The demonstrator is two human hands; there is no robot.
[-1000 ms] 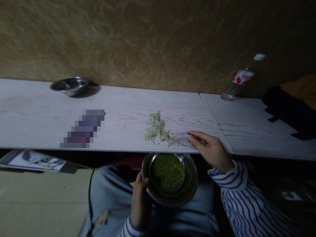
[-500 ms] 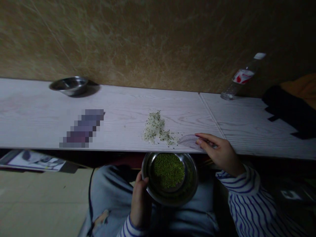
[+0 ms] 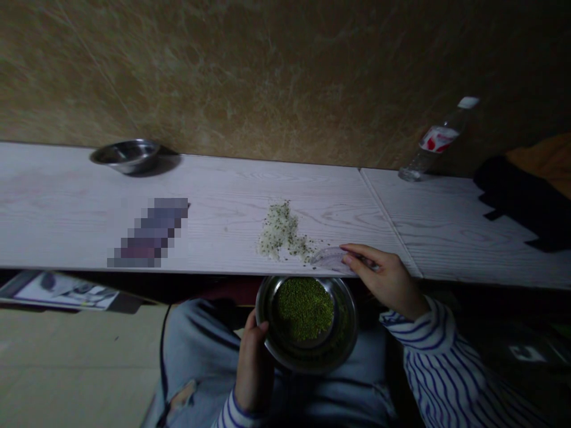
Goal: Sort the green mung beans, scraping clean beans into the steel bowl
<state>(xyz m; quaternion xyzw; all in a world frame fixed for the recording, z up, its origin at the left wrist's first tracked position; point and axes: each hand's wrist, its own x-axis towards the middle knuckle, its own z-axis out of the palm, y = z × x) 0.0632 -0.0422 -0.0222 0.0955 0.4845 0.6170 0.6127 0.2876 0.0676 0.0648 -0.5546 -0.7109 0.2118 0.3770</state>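
My left hand (image 3: 256, 362) grips the rim of a steel bowl (image 3: 312, 359) from the left, thumb over the edge. Green beans (image 3: 306, 306) that look like mung beans cover much of the bowl's bottom. The bowl is just below the table's front edge, above my lap. In my right hand (image 3: 388, 276), pinched between thumb and fingers, is a clear protractor (image 3: 331, 258). Its left end lies at the lower right side of a pile of white grains mixed with green beans (image 3: 279, 232) on the tabletop.
On the white wood-grain table (image 3: 223, 190), a second steel bowl (image 3: 127, 156) stands at the back left. A pixelated flat object (image 3: 151, 232) lies in front of it. A plastic bottle (image 3: 437, 139) stands back right, near dark cloth (image 3: 513, 196). A wall (image 3: 267, 77) runs along the back.
My right hand has moved left with the protractor, bringing its end closer to the pile. The bowl and my left hand stay in place.
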